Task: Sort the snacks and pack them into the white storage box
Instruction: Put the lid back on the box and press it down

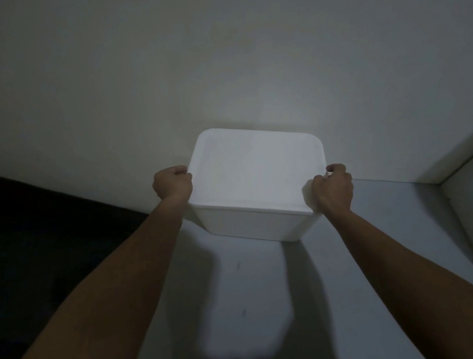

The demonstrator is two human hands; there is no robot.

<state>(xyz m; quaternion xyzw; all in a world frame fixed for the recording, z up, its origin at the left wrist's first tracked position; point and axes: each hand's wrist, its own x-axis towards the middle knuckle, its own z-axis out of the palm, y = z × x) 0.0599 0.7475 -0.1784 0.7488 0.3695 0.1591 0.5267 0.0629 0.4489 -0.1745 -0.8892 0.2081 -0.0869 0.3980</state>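
In dim light, a white storage box (255,178) with its lid on sits on a pale surface (374,225), close against a plain wall (219,53). The left hand (172,184) grips the box's left edge at the lid rim and the right hand (333,188) grips its right edge, both arms stretched forward. A dark area (36,237) lies to the left, and a white panel (471,223) stands at the right.

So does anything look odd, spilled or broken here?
Nothing spilled or damaged that I can see. The white storage box has its lid on, and the left hand and right hand grip its two sides. It sits slightly skewed to the wall behind it. No snacks are visible, and the dim light hides fine detail.
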